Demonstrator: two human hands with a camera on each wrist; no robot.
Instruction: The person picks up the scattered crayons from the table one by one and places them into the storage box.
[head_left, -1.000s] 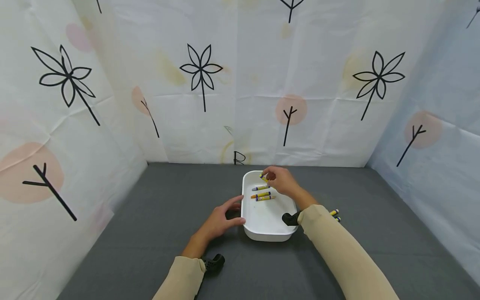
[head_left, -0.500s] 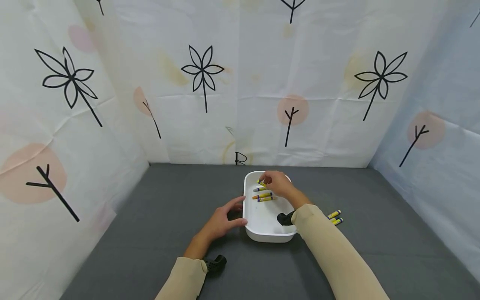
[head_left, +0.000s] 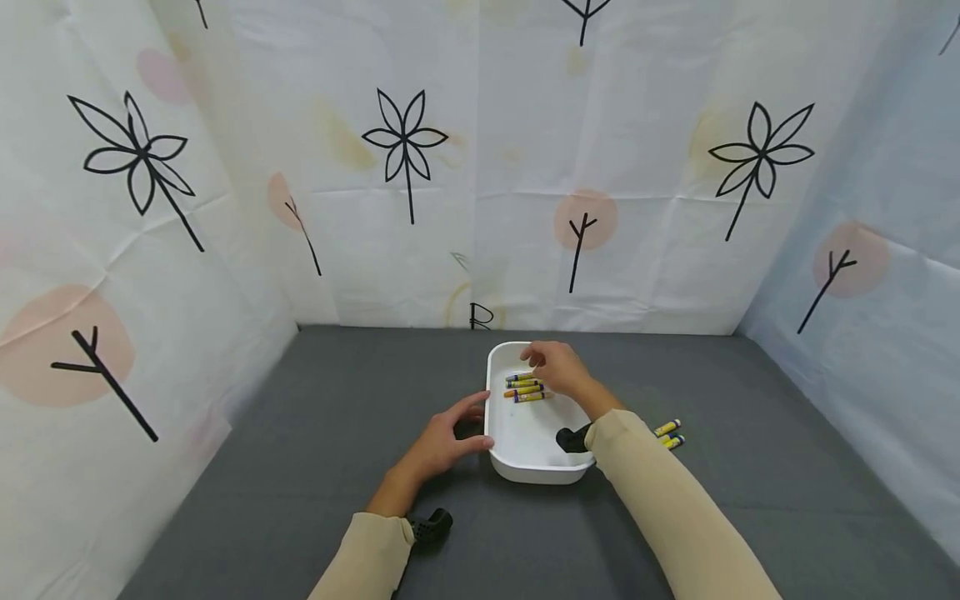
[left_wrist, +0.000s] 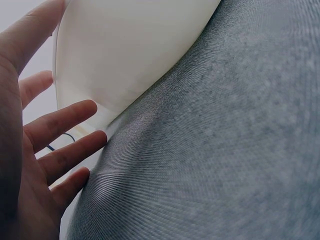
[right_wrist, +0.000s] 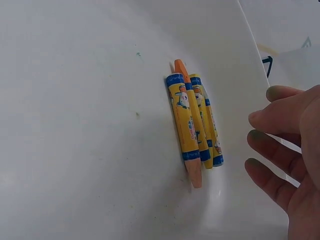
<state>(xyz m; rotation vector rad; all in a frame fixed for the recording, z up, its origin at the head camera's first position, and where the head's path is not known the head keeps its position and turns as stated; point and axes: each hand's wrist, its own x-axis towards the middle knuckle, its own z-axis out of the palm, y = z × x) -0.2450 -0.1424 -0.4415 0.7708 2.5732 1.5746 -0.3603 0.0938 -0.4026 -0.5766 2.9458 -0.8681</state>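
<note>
The white plastic tray (head_left: 528, 454) sits on the dark grey cloth. In it, several wrapped crayons lie side by side: a peach crayon (right_wrist: 185, 120) in front, then an orange crayon (right_wrist: 181, 68), a yellow crayon (right_wrist: 198, 90) and one more crayon (right_wrist: 216, 150) half hidden behind. My right hand (head_left: 561, 369) hovers over the tray's far part with fingers loosely bent and nothing between them; the right wrist view shows it apart from the crayons. With thumb and fingers spread, my left hand (head_left: 438, 444) touches the tray's left side.
To the right of the tray, two crayons (head_left: 667, 427) lie on the grey cloth, partly behind the right sleeve (head_left: 675, 500). White printed fabric (head_left: 480, 167) walls the table at the back and both sides.
The crayon that my right hand held has been let go and now lies in the row with the others in the tray. The left hand stays at the tray's side.
</note>
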